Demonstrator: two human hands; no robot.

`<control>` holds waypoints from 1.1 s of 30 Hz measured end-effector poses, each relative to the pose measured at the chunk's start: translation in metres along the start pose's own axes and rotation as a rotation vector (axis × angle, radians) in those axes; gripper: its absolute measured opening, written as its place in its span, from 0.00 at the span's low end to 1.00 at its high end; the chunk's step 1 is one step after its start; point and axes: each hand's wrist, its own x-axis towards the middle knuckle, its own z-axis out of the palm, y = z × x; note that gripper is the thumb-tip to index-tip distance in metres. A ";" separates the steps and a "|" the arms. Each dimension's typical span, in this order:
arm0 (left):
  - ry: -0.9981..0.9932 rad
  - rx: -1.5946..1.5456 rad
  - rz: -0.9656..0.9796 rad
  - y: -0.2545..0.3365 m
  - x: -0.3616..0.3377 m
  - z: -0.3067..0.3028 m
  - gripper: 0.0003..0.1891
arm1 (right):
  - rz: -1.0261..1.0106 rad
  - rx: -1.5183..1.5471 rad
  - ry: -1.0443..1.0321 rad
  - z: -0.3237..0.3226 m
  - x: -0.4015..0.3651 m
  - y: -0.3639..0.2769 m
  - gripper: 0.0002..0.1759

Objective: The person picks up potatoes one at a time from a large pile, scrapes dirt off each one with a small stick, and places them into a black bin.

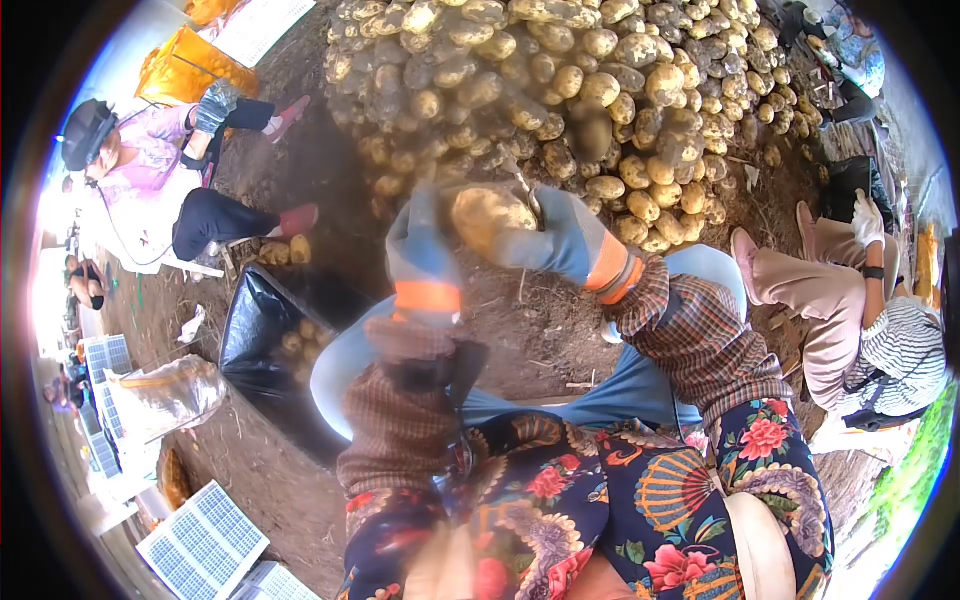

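Between my two gloved hands is a yellow-brown potato [490, 217], held up in front of the heaped potatoes [600, 90]. My right hand [562, 240], in a grey-blue glove with an orange cuff, is closed on its right end. A thin, dark, pointed metal tool [529, 190] sticks up beside the right fingers. My left hand [420, 240], gloved the same way, is just left of the potato, its fingers smeared by motion. Below my left forearm stands an open black bag [255, 330] with several potatoes inside.
A seated person [140, 180] in pink is at the left, near an orange sack [190, 68]. Another seated person [850, 290] with a white glove is at the right. A clear plastic bag [175, 395] and white-and-blue crates [203, 540] stand on the soil at the left.
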 end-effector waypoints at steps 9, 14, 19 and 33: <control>-0.571 -0.079 0.287 0.010 -0.011 -0.001 0.33 | 0.093 0.028 0.170 -0.032 -0.002 -0.006 0.37; -0.539 0.295 0.415 0.003 -0.010 -0.007 0.36 | 0.481 0.474 0.042 -0.024 -0.011 0.007 0.29; -0.475 0.539 0.620 0.000 -0.011 0.003 0.33 | 0.530 0.518 0.146 -0.016 -0.016 0.007 0.31; -0.379 0.385 0.311 0.004 0.005 -0.015 0.19 | 0.225 0.237 0.022 -0.018 -0.014 0.000 0.34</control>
